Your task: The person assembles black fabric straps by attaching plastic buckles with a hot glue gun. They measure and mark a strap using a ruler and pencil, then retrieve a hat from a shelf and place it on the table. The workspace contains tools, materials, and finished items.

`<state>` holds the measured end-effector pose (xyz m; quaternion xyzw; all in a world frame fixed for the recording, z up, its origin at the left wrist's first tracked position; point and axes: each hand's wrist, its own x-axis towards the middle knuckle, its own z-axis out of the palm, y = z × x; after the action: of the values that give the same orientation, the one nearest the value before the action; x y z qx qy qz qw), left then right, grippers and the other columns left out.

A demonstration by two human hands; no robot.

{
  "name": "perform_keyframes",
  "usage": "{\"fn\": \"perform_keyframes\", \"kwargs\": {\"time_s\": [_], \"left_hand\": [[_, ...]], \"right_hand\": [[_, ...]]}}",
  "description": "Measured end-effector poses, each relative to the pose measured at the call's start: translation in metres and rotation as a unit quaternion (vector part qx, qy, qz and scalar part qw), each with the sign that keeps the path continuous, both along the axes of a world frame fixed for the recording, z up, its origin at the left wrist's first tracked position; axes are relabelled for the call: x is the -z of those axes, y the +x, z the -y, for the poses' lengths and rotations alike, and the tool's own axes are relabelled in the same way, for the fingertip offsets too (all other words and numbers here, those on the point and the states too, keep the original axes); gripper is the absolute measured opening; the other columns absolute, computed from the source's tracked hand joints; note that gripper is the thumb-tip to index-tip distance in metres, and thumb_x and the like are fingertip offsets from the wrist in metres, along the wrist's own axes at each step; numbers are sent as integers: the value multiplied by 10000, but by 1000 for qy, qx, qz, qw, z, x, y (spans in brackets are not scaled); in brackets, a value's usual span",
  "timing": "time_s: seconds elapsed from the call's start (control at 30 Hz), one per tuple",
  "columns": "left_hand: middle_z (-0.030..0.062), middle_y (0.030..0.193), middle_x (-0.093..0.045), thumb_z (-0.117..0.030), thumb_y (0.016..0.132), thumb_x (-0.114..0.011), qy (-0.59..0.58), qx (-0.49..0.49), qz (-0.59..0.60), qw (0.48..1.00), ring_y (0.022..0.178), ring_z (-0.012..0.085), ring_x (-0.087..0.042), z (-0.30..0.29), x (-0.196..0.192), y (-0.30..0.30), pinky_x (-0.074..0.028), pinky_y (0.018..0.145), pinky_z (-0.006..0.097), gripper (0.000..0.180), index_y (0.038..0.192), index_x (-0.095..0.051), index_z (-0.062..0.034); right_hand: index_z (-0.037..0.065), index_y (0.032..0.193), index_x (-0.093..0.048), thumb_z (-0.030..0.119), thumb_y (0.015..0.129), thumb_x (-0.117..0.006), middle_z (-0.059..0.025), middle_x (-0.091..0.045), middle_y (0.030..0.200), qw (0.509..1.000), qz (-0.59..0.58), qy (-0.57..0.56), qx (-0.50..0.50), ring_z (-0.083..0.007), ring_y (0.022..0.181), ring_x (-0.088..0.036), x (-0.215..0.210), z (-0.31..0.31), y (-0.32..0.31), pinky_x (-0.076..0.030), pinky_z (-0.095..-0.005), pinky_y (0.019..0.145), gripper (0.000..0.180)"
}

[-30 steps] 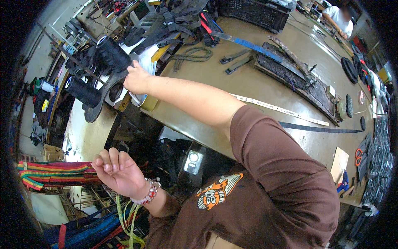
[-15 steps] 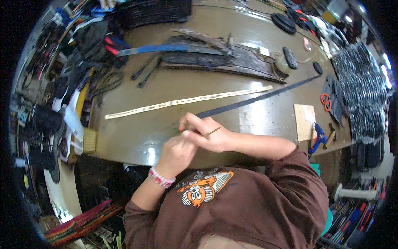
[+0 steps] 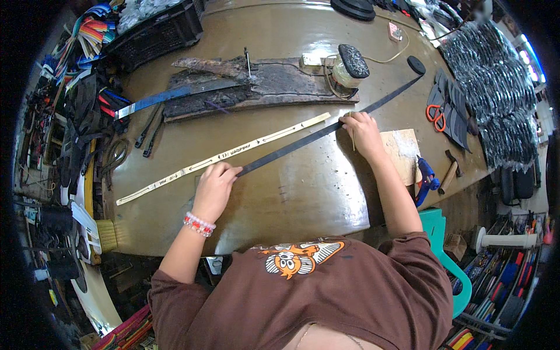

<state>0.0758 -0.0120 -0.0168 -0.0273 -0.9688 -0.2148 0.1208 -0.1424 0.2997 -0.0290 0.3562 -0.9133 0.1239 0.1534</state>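
A long black strip [image 3: 303,143] lies slantwise on the brown workbench [image 3: 303,192]. My left hand [image 3: 214,182] presses flat on its near left end. My right hand [image 3: 360,129] rests on the strip further right and pinches a thin pale stick between its fingers. A cream strip with cut-out marks [image 3: 224,157] lies just beyond, almost parallel to the black one. Both forearms reach in from my brown shirt at the lower edge.
A rough dark slab [image 3: 256,87] and a blue-handled blade [image 3: 169,96] lie farther back. At the right are a cardboard piece [image 3: 402,153], a blue glue gun [image 3: 427,173], orange scissors [image 3: 434,111] and stacked black parts [image 3: 496,87]. Tools crowd the left edge.
My left hand came from the far-left clutter to the bench. The hands then spread apart along the black strip, left to its near end, right toward the cardboard.
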Motion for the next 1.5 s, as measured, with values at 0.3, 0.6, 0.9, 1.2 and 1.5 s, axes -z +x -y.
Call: {"fn": "perform_keyframes", "kwargs": {"time_s": [0.3,0.6,0.9,1.2,1.5], "left_hand": [[87,937,-578,-82,806,-584,-23,-156,61,986,920,282,-526,78,-1,94,-405,823,378,156,950,-643,-86],[89,901,-581,-100,798,-616,-47,-289,-85,952,849,278,-533,105,21,135,-443,772,371,143,934,-657,-84],[137,1089,-580,-71,837,-539,-50,-391,-77,916,1014,306,-532,125,26,149,-433,894,386,235,1055,-607,-16],[90,1090,-588,-85,819,-581,-24,-92,-127,987,1001,277,-529,86,-3,44,-434,889,362,281,1099,-600,-63],[89,879,-566,-88,789,-597,-118,58,78,988,891,270,-541,88,-31,-21,-460,788,367,223,1009,-617,-62]], "right_hand": [[71,837,-635,201,746,-671,-106,-608,854,975,170,72,-124,-294,907,-552,-22,42,43,-426,-392,786,162],[65,1116,-601,85,807,-552,-158,-596,887,932,77,-47,-350,-328,871,-575,-24,186,78,-461,-401,789,314],[59,794,-625,168,772,-611,-108,-569,782,917,66,14,-393,-303,826,-561,-1,258,79,-458,-393,756,112],[101,1187,-501,152,790,-537,-118,-599,686,851,212,-167,-451,-287,638,-624,-43,227,127,-495,-415,566,402],[125,1274,-492,97,796,-608,-76,-651,835,896,191,-162,-366,-265,751,-631,-38,161,138,-500,-370,696,493]]}}
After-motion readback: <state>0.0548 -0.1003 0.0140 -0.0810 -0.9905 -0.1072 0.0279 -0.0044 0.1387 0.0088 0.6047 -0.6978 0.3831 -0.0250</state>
